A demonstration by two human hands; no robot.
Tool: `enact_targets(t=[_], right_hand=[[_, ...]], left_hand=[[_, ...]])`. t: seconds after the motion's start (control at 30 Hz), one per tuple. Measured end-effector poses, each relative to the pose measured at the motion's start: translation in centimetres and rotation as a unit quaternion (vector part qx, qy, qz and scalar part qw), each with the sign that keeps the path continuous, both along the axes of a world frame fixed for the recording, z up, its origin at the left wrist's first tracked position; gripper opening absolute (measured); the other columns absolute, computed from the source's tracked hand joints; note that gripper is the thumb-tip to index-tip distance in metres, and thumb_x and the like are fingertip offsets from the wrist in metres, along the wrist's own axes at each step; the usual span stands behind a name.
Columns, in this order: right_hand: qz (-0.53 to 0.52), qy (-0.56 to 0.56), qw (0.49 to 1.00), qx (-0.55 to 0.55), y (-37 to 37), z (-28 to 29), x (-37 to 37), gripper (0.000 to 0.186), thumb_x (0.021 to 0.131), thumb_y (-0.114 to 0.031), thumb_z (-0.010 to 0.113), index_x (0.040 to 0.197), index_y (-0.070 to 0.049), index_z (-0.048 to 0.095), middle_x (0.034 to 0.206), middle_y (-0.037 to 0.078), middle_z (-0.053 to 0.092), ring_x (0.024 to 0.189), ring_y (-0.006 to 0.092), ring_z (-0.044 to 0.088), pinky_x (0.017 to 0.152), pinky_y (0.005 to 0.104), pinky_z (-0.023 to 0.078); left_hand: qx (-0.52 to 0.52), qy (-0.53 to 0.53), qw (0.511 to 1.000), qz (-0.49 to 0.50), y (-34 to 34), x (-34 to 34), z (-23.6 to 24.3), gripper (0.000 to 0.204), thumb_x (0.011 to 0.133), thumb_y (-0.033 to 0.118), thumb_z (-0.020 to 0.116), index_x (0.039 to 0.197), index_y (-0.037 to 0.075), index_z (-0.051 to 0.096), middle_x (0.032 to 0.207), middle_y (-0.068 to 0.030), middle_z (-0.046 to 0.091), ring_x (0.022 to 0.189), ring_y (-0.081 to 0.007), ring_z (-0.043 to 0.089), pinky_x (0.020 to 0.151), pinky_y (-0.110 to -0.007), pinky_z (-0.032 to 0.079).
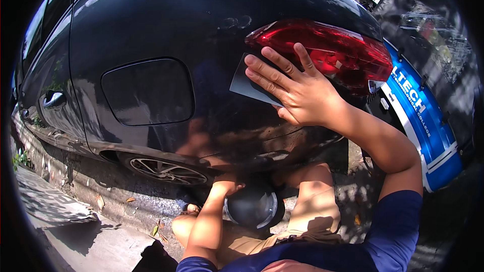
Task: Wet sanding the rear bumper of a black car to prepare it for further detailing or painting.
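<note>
My right hand (295, 88) lies flat with fingers spread, pressing a dark grey sheet of sandpaper (242, 84) against the rear side of a black car (217, 35). Its fingertips reach just below and left of the red tail light (322, 53); part of the sheet is hidden under the palm. Low in front of me, my left hand (228, 185) is beside the rim of a round container (250, 209) with a dark inside. Shadow and the angle hide most of its fingers, so its grip is unclear.
A closed fuel flap (148, 91) sits left of the sandpaper, above the rear wheel (166, 170). My bent knees are close to the car's lower edge. A blue and white printed banner (421, 116) stands at the right. Flat grey slabs (108, 244) lie at lower left.
</note>
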State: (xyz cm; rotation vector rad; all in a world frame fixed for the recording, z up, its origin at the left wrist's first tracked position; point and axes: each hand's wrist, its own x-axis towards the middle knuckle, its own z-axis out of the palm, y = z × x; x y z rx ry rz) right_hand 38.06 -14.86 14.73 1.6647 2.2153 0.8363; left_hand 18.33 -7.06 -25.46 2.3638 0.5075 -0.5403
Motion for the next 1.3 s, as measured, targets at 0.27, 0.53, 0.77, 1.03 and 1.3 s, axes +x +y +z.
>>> enact_targets(t=[0.27, 0.53, 0.77, 1.03, 1.3], right_hand=[[0.004, 0.02, 1.0, 0.005, 0.9, 0.1, -0.6, 0.095, 0.081, -0.039, 0.066, 0.163, -0.012, 0.025, 0.172, 0.004, 0.016, 0.159, 0.0209, 0.01, 0.126, 0.0596, -0.005], [0.053, 0.042, 0.996, 0.056, 3.0, 0.1, -1.4, 0.091, 0.083, -0.034, 0.064, 0.161, -0.007, 0.027, 0.171, 0.008, 0.018, 0.159, 0.0238, 0.012, 0.125, 0.0603, -0.006], [0.032, -0.003, 0.998, 0.047, 3.1, 0.6, -1.7, 0.092, 0.085, -0.041, 0.063, 0.162, -0.008, 0.025, 0.172, 0.007, 0.014, 0.16, 0.0249, 0.008, 0.125, 0.0599, -0.006], [-0.058, -0.026, 0.995, 0.073, -8.0, -7.3, 6.5, 0.087, 0.091, -0.046, 0.06, 0.163, -0.012, 0.026, 0.172, 0.01, 0.015, 0.16, 0.0317, 0.004, 0.124, 0.058, -0.01], [-0.011, -0.091, 0.988, 0.125, 1.4, -3.6, 0.8, 0.081, 0.1, -0.058, 0.04, 0.164, -0.013, 0.02, 0.173, 0.005, 0.008, 0.16, 0.0263, -0.002, 0.125, 0.0547, -0.011]], left_hand=[[-0.013, -0.007, 0.999, -0.035, 0.5, -0.6, 1.7, 0.073, 0.094, 0.058, 0.063, 0.141, 0.003, 0.056, 0.138, -0.0246, 0.06, 0.13, -0.0409, 0.056, 0.109, -0.045, 0.045], [-0.028, -0.017, 0.998, -0.045, 1.2, 0.0, 0.2, 0.076, 0.093, 0.061, 0.063, 0.145, 0.007, 0.054, 0.144, -0.0223, 0.057, 0.134, -0.0391, 0.053, 0.112, -0.043, 0.043], [-0.04, -0.071, 0.997, -0.001, 0.6, -0.7, -1.6, 0.066, 0.095, 0.056, 0.062, 0.14, 0.007, 0.059, 0.139, -0.0217, 0.061, 0.129, -0.0384, 0.057, 0.108, -0.045, 0.047], [-0.032, 0.006, 0.999, -0.007, 0.4, 0.2, 2.3, 0.072, 0.092, 0.062, 0.063, 0.14, 0.008, 0.06, 0.14, -0.0203, 0.061, 0.13, -0.0377, 0.057, 0.109, -0.044, 0.045], [-0.056, -0.008, 0.998, -0.001, 1.0, -0.9, 0.4, 0.07, 0.093, 0.06, 0.064, 0.139, 0.007, 0.061, 0.137, -0.0208, 0.063, 0.129, -0.0375, 0.058, 0.109, -0.043, 0.046]])
